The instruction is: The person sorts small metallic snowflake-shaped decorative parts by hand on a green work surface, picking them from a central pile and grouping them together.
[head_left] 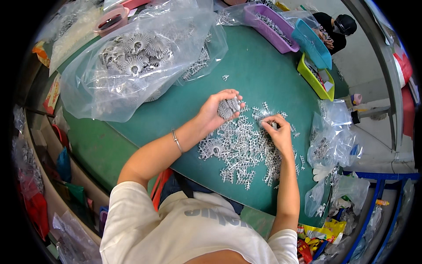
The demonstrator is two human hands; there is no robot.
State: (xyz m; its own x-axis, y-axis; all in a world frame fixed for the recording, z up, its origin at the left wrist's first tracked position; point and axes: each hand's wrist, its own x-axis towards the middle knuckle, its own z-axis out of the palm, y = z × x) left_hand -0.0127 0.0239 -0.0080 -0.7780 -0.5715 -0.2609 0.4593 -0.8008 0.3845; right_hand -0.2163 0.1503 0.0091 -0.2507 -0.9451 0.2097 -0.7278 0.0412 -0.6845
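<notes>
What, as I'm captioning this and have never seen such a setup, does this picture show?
There is no robot here, just a person working with bare hands. A wide fisheye camera on the person's head looks down, so straight edges bend. On the green table lie many loose grey branched pieces; to the far left is a clear plastic bag of fan-shaped pieces. The left hand holds a bundle of ribbed grey pieces. The right hand bends its fingers over the branched pieces; what its grip holds, if anything, is unclear.
</notes>
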